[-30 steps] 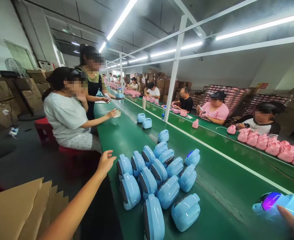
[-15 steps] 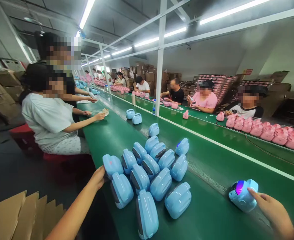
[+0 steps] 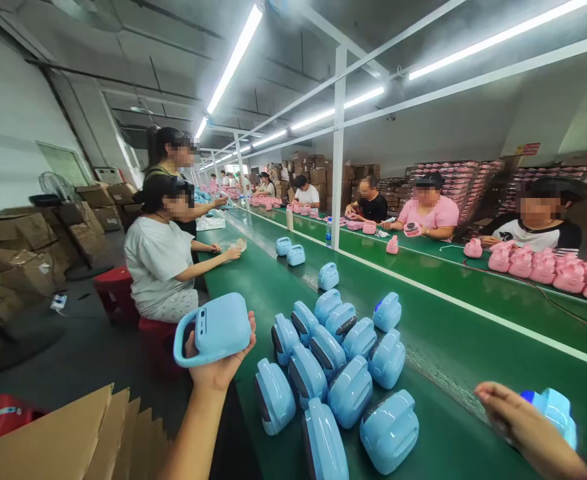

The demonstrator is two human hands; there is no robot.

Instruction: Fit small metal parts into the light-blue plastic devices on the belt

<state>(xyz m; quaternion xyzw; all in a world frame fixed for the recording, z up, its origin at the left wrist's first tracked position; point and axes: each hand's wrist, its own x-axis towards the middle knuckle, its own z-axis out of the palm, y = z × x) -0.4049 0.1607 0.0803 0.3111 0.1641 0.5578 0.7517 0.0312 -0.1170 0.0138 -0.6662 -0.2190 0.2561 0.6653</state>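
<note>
My left hand (image 3: pixel 219 365) grips a light blue handled device (image 3: pixel 214 329) and holds it up off the left edge of the green conveyor belt (image 3: pixel 438 373). A cluster of several identical blue devices (image 3: pixel 340 370) lies on the belt just right of it. At the lower right, my right hand (image 3: pixel 510 419) rests on another blue device (image 3: pixel 553 412) lying on the belt; the hand covers most of it.
Cardboard flaps (image 3: pixel 68 437) stand at the lower left. A seated person in a white shirt (image 3: pixel 160 263) works at the belt ahead, with one person standing behind. Across the belt, several people sit beside rows of pink devices (image 3: pixel 548 267). A white post (image 3: pixel 337 150) rises mid-belt.
My left hand reached the nearest blue device in the cluster, took hold of it and lifted it off the belt. The device under my right hand no longer shows its purple light.
</note>
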